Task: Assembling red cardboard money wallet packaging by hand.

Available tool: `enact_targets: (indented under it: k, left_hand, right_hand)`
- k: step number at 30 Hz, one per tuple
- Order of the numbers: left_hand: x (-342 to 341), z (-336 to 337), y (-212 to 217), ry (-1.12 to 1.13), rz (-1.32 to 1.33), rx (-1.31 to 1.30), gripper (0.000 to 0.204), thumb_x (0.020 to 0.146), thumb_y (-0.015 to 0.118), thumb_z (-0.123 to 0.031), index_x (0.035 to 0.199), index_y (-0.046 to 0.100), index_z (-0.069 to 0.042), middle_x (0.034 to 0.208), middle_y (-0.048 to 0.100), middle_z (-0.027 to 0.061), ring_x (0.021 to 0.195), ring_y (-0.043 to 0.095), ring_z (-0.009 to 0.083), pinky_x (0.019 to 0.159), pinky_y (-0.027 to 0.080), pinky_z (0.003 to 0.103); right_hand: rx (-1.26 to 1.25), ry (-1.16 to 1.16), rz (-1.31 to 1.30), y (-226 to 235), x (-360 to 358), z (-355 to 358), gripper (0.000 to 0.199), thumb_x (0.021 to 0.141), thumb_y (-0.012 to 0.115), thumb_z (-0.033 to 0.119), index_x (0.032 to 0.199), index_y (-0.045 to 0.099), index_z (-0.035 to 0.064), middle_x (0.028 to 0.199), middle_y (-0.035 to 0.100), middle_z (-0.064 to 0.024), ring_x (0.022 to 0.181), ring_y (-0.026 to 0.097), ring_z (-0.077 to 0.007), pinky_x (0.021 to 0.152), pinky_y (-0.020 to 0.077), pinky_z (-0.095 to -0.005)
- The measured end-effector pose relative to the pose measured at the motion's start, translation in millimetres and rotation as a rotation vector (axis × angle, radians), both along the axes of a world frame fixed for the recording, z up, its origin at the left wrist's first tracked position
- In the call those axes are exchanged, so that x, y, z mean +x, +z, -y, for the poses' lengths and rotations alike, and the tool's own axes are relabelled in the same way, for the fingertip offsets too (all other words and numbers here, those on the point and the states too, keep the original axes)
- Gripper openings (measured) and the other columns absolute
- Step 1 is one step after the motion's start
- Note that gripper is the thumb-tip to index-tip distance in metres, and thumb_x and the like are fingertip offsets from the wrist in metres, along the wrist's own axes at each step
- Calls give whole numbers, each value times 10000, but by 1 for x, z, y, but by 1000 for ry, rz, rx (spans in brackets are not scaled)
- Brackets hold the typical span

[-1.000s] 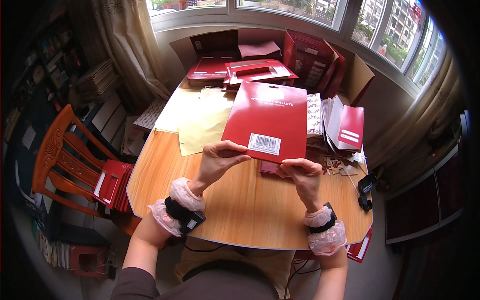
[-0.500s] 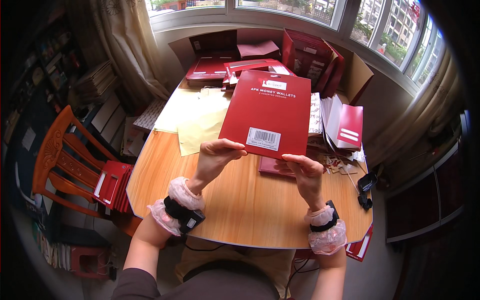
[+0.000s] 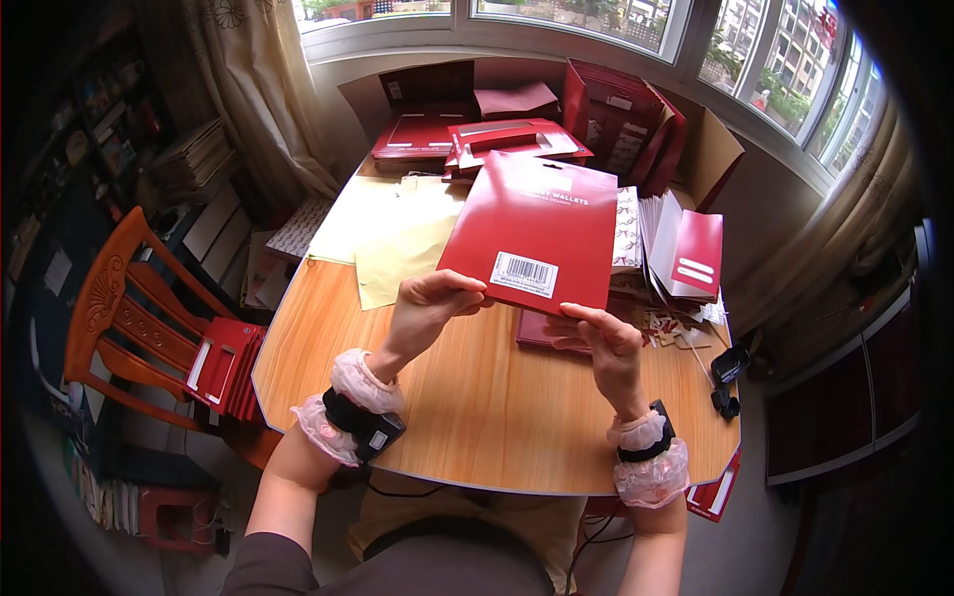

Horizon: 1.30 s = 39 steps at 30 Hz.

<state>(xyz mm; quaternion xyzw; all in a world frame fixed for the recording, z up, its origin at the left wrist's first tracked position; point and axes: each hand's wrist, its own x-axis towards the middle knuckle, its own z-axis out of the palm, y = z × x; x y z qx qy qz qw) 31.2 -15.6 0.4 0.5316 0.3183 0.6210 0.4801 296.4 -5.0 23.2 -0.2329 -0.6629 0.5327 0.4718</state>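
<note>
The left hand [image 3: 422, 308] pinches the flat red packet [image 3: 537, 223] at its seven o'clock edge, the right hand [image 3: 611, 348] at five, holding it tilted above the tabletop [image 3: 477, 427]. From the packet, yellow sheets [image 3: 397, 253] lie at nine o'clock, fanned cards [image 3: 686, 253] stand at three, red folders [image 3: 517, 139] pile up at twelve, and a wooden chair [image 3: 124, 308] stands between eight and nine.

Daylight from windows [image 3: 581, 20]; glare on red packet [image 3: 532, 233]; edges bent, dark.
</note>
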Motion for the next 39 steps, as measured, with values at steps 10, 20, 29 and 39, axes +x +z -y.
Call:
enact_targets:
  k: [10,20,29,39]
  left_hand:
    - [12,3,5,166,115,-82,751,919,640,-55,1479,142,-92,1023,702,169,893,707,203,783,572,287]
    - [15,1,-11,-145,50,-326,292,1008,518,-327,1107,636,-78,993,668,1,820,611,55,731,518,229]
    - [19,-1,-15,-153,224,-305,266,1023,491,-313,1174,589,-117,985,625,-74,797,476,3,659,367,212]
    - [-35,-15,-15,-424,423,-400,386,1038,395,-290,1283,523,-21,1243,617,102,1116,602,186,966,477,353]
  right_hand:
    - [495,-192,245,-13,-25,14,279,932,546,-33,1198,624,-3,1051,686,-177,940,696,-258,797,582,-338]
    - [766,-64,586,-18,-37,19,586,821,606,-75,1382,464,17,1068,632,-222,869,642,-350,747,524,-396]
    - [808,57,765,-10,-40,22,576,825,538,-62,1379,485,90,1102,602,-177,899,626,-327,787,519,-390]
    - [689,6,617,-14,-22,11,358,812,565,-42,1119,677,106,968,684,-87,775,681,-223,657,557,-319]
